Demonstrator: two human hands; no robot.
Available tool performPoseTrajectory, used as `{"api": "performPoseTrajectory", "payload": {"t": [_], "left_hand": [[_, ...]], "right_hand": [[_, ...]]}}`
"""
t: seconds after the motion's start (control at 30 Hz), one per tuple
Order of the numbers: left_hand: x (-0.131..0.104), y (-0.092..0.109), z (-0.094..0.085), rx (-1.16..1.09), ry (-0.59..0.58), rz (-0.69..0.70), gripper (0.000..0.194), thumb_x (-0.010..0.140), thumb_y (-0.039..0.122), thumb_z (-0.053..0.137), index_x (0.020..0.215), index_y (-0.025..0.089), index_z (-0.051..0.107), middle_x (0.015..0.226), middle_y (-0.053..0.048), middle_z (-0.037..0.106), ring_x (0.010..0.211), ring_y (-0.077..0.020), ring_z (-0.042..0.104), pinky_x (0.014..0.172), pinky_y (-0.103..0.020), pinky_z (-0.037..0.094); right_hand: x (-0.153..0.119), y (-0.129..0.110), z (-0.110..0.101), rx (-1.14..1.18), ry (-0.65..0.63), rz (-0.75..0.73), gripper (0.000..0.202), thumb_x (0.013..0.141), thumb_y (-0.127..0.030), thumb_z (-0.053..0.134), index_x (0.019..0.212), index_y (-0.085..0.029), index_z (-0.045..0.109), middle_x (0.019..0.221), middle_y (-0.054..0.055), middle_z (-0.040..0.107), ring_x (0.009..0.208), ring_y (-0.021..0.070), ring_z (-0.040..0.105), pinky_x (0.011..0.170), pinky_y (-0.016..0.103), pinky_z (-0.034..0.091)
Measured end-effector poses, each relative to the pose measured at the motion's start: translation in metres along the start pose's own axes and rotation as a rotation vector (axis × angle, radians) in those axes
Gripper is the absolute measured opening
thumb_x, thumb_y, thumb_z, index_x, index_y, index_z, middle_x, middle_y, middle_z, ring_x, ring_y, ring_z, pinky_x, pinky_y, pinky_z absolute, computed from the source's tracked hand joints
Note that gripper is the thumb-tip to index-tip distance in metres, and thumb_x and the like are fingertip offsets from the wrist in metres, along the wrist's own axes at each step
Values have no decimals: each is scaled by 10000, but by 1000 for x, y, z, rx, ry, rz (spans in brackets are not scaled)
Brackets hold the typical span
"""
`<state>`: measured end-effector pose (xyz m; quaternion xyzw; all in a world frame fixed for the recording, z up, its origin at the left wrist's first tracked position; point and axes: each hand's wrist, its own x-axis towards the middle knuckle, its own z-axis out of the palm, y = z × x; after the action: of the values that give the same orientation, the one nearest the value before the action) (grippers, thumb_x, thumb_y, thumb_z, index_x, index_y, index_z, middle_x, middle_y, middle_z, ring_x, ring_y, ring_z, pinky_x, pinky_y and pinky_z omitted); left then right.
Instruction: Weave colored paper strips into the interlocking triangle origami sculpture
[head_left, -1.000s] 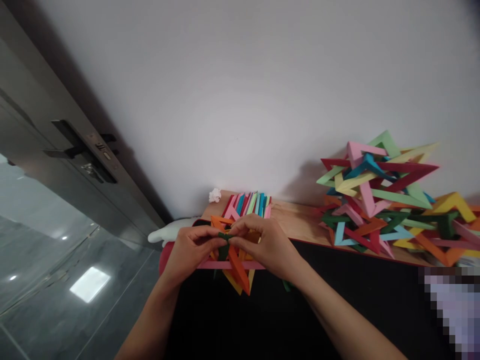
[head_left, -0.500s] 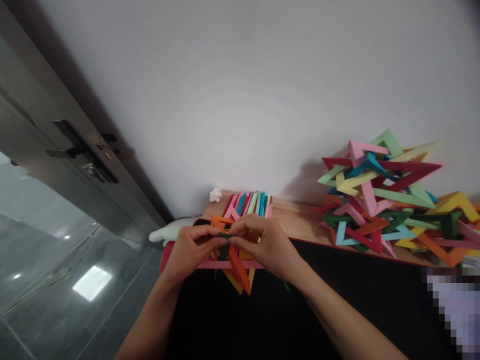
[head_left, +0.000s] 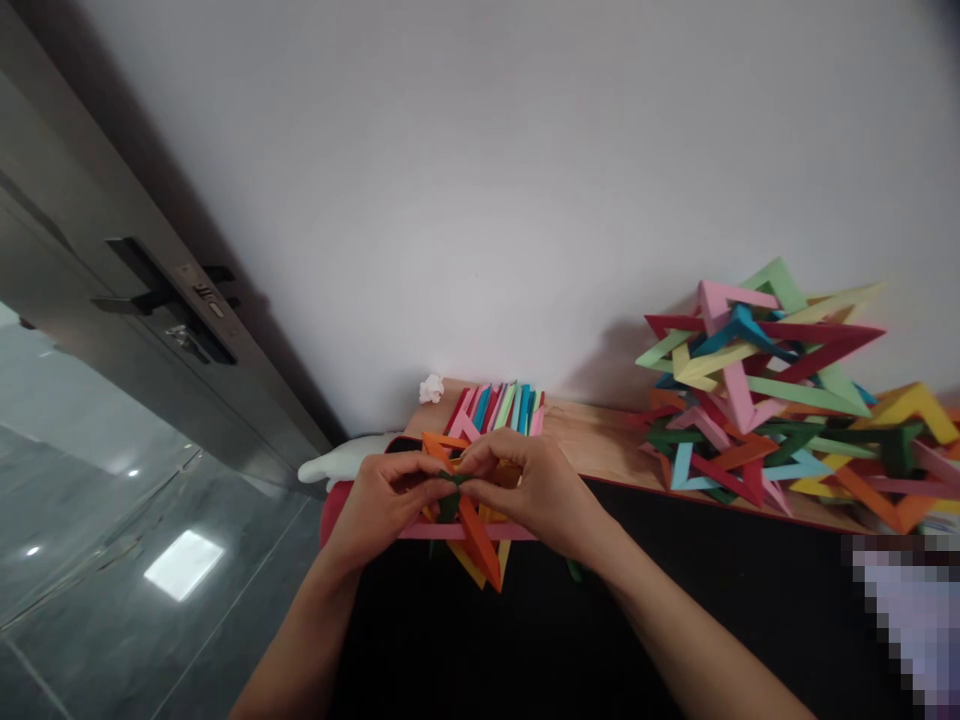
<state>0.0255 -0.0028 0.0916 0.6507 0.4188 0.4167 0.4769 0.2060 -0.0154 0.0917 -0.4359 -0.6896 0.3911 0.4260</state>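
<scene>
Both of my hands meet over a folded-paper star model. My left hand [head_left: 386,500] pinches a dark green paper strip [head_left: 448,505] between thumb and fingers. From the other side my right hand [head_left: 529,490] pinches the same green strip, its fingertips close to the left ones. An orange folded strip [head_left: 478,545] slants down below the fingers, with yellow points beside it. A pink strip [head_left: 420,530] runs crosswise under the hands. Much of the model is hidden behind my fingers.
Coloured folded strips [head_left: 499,408] stand in a row by the wall, near a crumpled white paper [head_left: 431,389]. Finished-looking paper stars [head_left: 765,390] are piled on the wooden surface [head_left: 600,435] at right. A black mat [head_left: 675,600] lies in front; a door [head_left: 172,300] stands left.
My fingertips have shifted slightly on the green strip, which sits a little lower. Both hands stay in nearly the same place.
</scene>
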Motion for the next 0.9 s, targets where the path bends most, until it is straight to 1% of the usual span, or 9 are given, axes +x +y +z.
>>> {"api": "performPoseTrajectory", "payload": {"t": [0.17,0.27,0.4,0.5,0.57,0.63,0.7,0.77,0.9], "left_hand": [[-1,1,0,-56,7,-57,19,651,161,741,637,153,731,628,0,649,477,-69,548,472,-156,466],[-2,-1,2,-111,36,-86,55,643,164,751,692,144,736,651,-10,666,474,-72,551,468,-164,471],[-4,-7,8,-250,136,-107,199,610,153,778,800,148,718,726,-23,703,540,-99,591,462,-168,489],[-7,-14,12,-333,225,-111,177,638,181,774,794,157,694,694,1,686,497,-72,557,437,-145,465],[-9,-18,15,-340,271,-93,139,674,204,757,793,169,694,680,15,672,472,-54,533,440,-138,458],[-13,-20,18,-269,331,-41,95,701,209,740,786,183,707,746,4,681,518,-64,562,476,-150,479],[-17,-20,21,-143,412,51,63,707,200,736,770,198,727,839,-8,683,631,-96,614,543,-172,513],[-23,-19,25,-17,484,148,70,710,191,736,772,222,747,877,-9,674,738,-128,636,606,-192,531],[-31,-15,31,154,522,260,121,738,173,714,811,255,764,844,-1,677,775,-140,636,661,-212,534]], "right_hand": [[0,1,1,-10,-8,-10,110,692,-119,682,780,-182,662,808,26,668,744,150,621,682,290,484],[0,1,2,-15,-1,-28,162,693,-98,659,830,-182,641,774,5,657,733,141,613,690,288,476],[-1,-1,4,-59,32,-27,215,678,-73,633,863,-179,615,745,-11,622,722,136,591,673,280,463],[-1,-3,5,-63,41,-13,207,677,-81,640,857,-178,605,751,-11,611,726,134,583,677,277,460],[-1,-3,6,-58,38,-11,200,681,-90,644,853,-180,600,749,-13,608,725,133,582,686,279,459],[-1,-2,7,-50,39,-14,187,687,-98,642,847,-183,593,756,-10,610,735,137,585,697,286,461],[-2,-1,9,-40,47,-19,180,693,-102,635,842,-189,585,771,-5,612,747,142,589,706,292,466],[-2,1,11,-32,58,-30,185,693,-97,626,842,-197,580,780,-5,613,746,142,590,719,299,474],[-3,2,16,-38,82,-55,212,672,-66,613,833,-198,575,768,-3,618,734,148,597,738,317,484]]}}
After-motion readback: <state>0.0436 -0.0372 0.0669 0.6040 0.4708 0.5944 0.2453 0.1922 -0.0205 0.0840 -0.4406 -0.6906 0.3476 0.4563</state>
